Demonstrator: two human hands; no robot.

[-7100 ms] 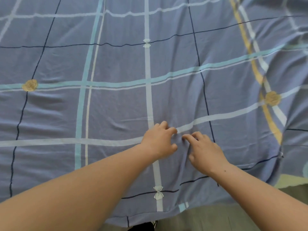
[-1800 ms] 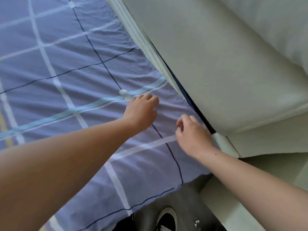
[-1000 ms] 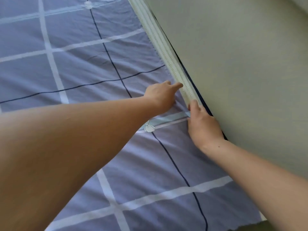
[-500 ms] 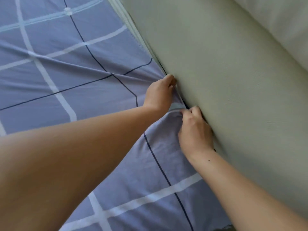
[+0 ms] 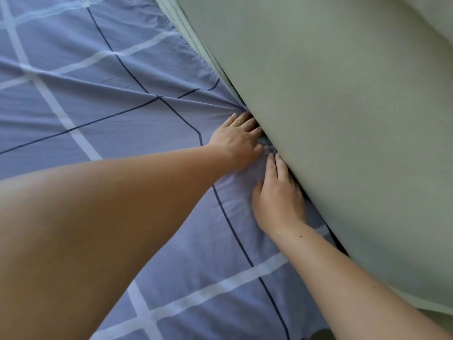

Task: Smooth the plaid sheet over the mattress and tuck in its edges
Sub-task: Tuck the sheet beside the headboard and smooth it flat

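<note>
Mattress (image 5: 188, 33) surface: plaid sheet (image 5: 117, 123), thin blue cloth, lies under my fingers, its edge running diagonally along the gap. Creases fan out from my left hand (image 5: 239, 138). It and my right hand (image 5: 279, 197) lie flat, fingers straight, pressing cloth beside a grained pale-green panel (image 5: 343, 119).

A pale grey-green, leather-textured padded panel (image 5: 343, 119) rises touching the right side of both the left grip (image 5: 237, 139) and right grip (image 5: 278, 197), leaving only a dark narrow seam; leftward, the blue plaid sheet (image 5: 98, 114) lies open.
</note>
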